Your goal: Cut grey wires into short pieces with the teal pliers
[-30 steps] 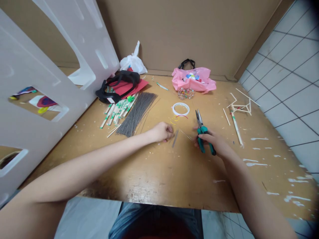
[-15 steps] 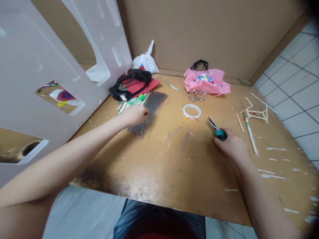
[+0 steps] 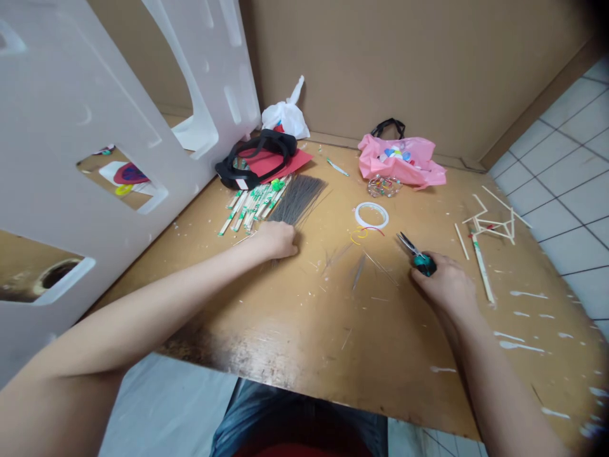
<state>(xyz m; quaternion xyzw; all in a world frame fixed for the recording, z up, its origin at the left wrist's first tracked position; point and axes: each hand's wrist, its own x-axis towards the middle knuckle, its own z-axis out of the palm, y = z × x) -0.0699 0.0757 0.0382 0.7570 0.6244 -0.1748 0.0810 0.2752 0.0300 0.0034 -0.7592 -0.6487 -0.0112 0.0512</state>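
Note:
My left hand [image 3: 278, 240] is closed over the near end of a bundle of thin grey wires [image 3: 299, 198] lying on the table. Its fingers are curled under, so whatever they pinch is hidden. Paper-wrapped chopsticks [image 3: 250, 206] with green print lie just behind that wrist. On the other side, my right hand [image 3: 447, 282] grips a pair of pliers [image 3: 421, 259] by the teal and black handles, jaws pointing away from me. Between the hands lie a few loose wires [image 3: 359, 271], a white tape roll [image 3: 372, 216] and yellow wire pieces [image 3: 358, 236].
A black strap headset [image 3: 233, 174] rests on red paper [image 3: 299, 162], near a white bag [image 3: 285, 119]. Farther right are a pink bag [image 3: 404, 162], a beaded wire piece [image 3: 383, 186] and a stick frame [image 3: 495, 230]. A white plastic panel [image 3: 190, 190] stands at left.
My left hand has moved toward me and slightly right, from the wires' middle to their near end, uncovering more chopsticks. My right hand keeps the pliers in nearly the same place.

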